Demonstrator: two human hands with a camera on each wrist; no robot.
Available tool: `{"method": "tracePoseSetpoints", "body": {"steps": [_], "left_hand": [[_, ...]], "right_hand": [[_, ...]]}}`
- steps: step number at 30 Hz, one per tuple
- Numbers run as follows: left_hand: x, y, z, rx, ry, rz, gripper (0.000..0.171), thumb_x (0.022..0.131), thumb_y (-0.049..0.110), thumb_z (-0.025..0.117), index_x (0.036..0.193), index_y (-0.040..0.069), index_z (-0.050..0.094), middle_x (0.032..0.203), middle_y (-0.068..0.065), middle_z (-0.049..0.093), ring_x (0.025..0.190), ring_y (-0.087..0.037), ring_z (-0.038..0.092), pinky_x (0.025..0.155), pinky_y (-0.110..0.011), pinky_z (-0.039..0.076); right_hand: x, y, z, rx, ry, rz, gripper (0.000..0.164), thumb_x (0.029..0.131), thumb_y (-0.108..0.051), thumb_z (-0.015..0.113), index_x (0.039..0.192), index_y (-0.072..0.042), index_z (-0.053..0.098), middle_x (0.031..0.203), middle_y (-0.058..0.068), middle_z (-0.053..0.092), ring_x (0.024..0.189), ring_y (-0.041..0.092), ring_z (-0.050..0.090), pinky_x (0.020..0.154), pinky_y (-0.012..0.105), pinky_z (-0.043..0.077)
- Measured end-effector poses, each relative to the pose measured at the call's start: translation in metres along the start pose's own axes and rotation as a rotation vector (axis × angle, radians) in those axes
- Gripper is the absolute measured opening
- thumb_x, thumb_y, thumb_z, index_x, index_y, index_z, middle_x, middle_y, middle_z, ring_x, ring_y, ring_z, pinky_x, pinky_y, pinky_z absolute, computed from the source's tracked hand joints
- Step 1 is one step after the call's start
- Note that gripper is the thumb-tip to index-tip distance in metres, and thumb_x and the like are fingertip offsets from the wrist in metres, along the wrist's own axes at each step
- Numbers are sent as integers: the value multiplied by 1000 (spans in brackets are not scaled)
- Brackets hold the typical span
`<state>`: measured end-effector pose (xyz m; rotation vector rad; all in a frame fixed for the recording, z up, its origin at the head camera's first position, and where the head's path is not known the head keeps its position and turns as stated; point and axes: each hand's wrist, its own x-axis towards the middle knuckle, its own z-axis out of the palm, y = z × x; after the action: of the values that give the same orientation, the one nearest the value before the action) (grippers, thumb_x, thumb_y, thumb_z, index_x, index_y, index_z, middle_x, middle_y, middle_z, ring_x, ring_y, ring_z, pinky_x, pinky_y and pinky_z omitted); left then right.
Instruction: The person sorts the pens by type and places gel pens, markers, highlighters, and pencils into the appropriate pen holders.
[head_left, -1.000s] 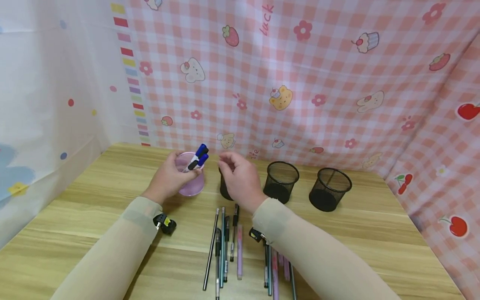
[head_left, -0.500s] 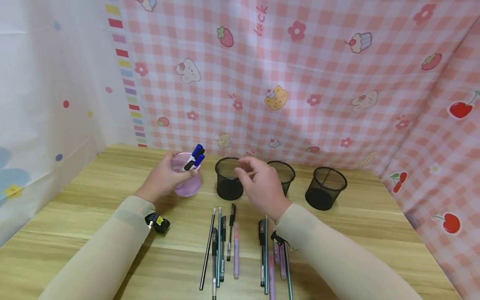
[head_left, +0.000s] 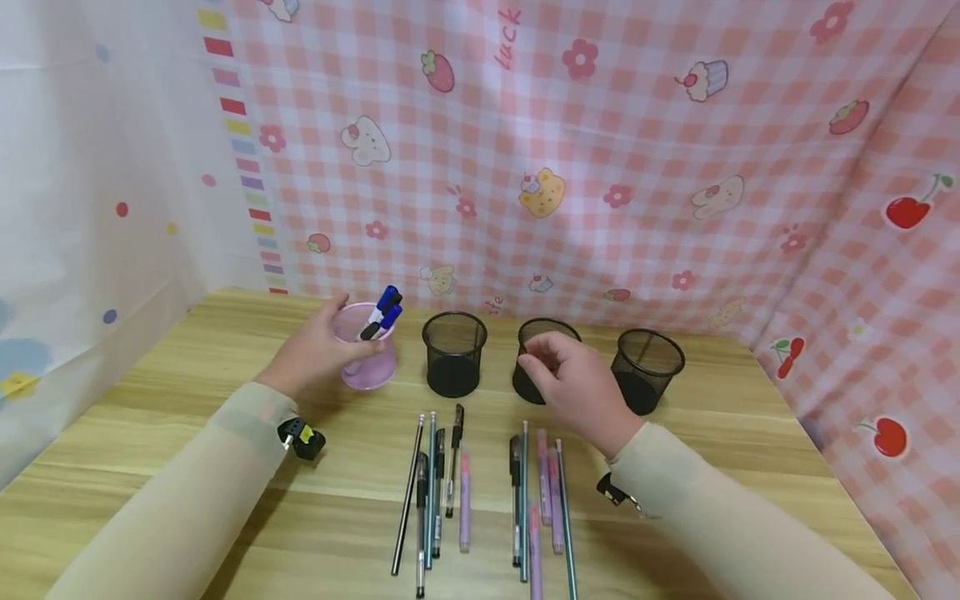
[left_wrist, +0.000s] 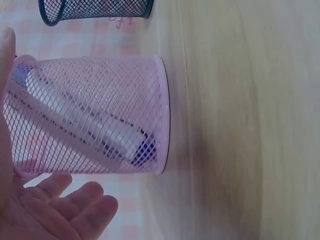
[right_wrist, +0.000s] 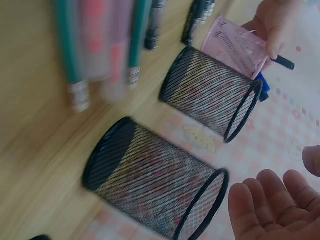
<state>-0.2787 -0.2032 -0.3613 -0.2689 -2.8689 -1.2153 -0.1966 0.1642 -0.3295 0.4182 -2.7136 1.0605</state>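
Pink chk'd cloth (head_left: 480,117) behind wd tbl (head_left: 757,425).

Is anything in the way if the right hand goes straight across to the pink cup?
Yes: the black mesh cup next to the pink cup stands between it and the right hand, which might have to go over or around.

Head view looks forward and down over the table (head_left: 337,525); the left-wrist view, turned on its side, faces, close up, the pink cup (left_wrist: 125,90), which the tilted right-wrist view shares, farther off, beyond two black cups (right_wrist: 155,180).
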Motion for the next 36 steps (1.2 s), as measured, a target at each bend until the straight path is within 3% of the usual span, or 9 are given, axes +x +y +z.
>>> {"method": "tracePoseSetpoints", "body": {"steps": [7, 11, 17, 20, 22, 28, 29, 31, 36], "left_hand": [[-4, -2, -10, -11, -21, 47, 126, 83, 61, 84, 170, 8, 9, 168, -27, 32, 146, -49, 46, 116, -66, 42], [-7, 2, -14, 10, -18, 95, 121, 84, 56, 85, 168, 6, 15, 171, -21, 29, 149, -48, 42, 117, -68, 38], [-17, 21, -14, 57, 69, 168, 107, 89, 58, 79, 169, 15, 22, 172, -12, 31, 138, -42, 55, 114, -65, 43], [-23, 35, -10, 97, 142, 264, 97, 92, 53, 78, 166, 13, 30, 169, -13, 37, 141, -40, 52, 116, -64, 41], [-25, 44, -7, 132, 199, 363, 89, 93, 47, 79, 161, 9, 38, 165, -16, 43, 151, -40, 42, 121, -65, 36], [-30, 70, 7, 226, 320, 647, 75, 90, 34, 81, 151, 2, 50, 150, -21, 58, 135, -40, 59, 111, -58, 50], [-30, 73, 10, 240, 323, 668, 75, 90, 35, 82, 151, 3, 50, 150, -22, 58, 133, -40, 60, 109, -58, 52], [-30, 80, 16, 267, 310, 691, 77, 91, 38, 81, 152, 3, 50, 150, -21, 58, 111, -35, 72, 100, -54, 58], [-27, 93, 32, 263, 179, 640, 83, 94, 46, 78, 157, 3, 44, 160, -17, 50, 132, -34, 63, 116, -52, 48]], "right_hand": [[-9, 18, -12, -81, -43, 28, 31, 107, -30, 64, 126, -8, 70, 113, 5, 77, 99, 22, 71, 86, 45, 60], [-14, 23, -16, -109, -67, 57, 29, 106, -29, 64, 125, -8, 71, 110, 4, 77, 96, 21, 70, 85, 44, 59], [-18, 29, -19, -158, -77, 54, 27, 106, -28, 64, 122, -8, 71, 113, 6, 77, 97, 23, 71, 84, 45, 59], [-20, 33, -19, -175, -79, 56, 26, 105, -27, 66, 121, -7, 70, 114, 6, 77, 99, 24, 72, 84, 46, 60], [-22, 35, -19, -183, -86, 61, 25, 105, -26, 67, 121, -7, 70, 114, 6, 77, 100, 24, 73, 84, 45, 60], [-25, 39, -20, -194, -123, 77, 25, 103, -24, 69, 121, -7, 69, 107, 3, 78, 94, 19, 71, 83, 44, 59], [-26, 40, -20, -196, -131, 79, 24, 103, -24, 69, 121, -7, 69, 105, 3, 78, 92, 18, 71, 82, 43, 59], [-26, 40, -20, -201, -149, 89, 24, 103, -23, 69, 120, -7, 69, 101, 3, 78, 86, 15, 70, 79, 41, 58], [-27, 40, -17, -214, -222, 130, 25, 102, -22, 69, 123, -7, 68, 95, 0, 76, 78, 11, 65, 72, 35, 55]]}}
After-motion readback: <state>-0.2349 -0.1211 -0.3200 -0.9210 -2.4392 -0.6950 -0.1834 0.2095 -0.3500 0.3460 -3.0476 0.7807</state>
